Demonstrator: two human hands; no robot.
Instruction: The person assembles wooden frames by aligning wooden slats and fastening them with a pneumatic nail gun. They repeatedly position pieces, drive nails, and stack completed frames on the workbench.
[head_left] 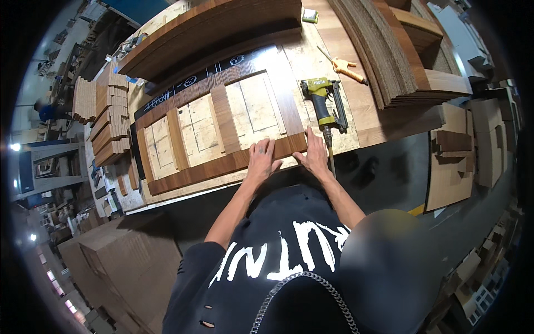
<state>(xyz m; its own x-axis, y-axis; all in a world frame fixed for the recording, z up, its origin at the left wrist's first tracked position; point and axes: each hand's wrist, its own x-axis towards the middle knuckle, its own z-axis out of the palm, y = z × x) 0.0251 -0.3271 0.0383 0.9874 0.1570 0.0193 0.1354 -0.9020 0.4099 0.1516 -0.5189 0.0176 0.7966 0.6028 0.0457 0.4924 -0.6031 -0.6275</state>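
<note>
A brown wood-grain frame with several cross slats lies flat on the workbench. Along its near side runs a long wooden rail. My left hand holds this rail toward its right part, fingers over the top and thumb at the near edge. At the rail's right end, by the frame's corner, my right hand grips it with fingers stretched along the end and thumb on the near side. Just beyond my right hand lies a green and black air nailer, its hose running toward me.
Long wooden boards stand behind the frame. Stacked wooden pieces are at left. A yellow-orange air blow gun lies near a tall panel stack at right. A large brown box-like stack stands below the bench.
</note>
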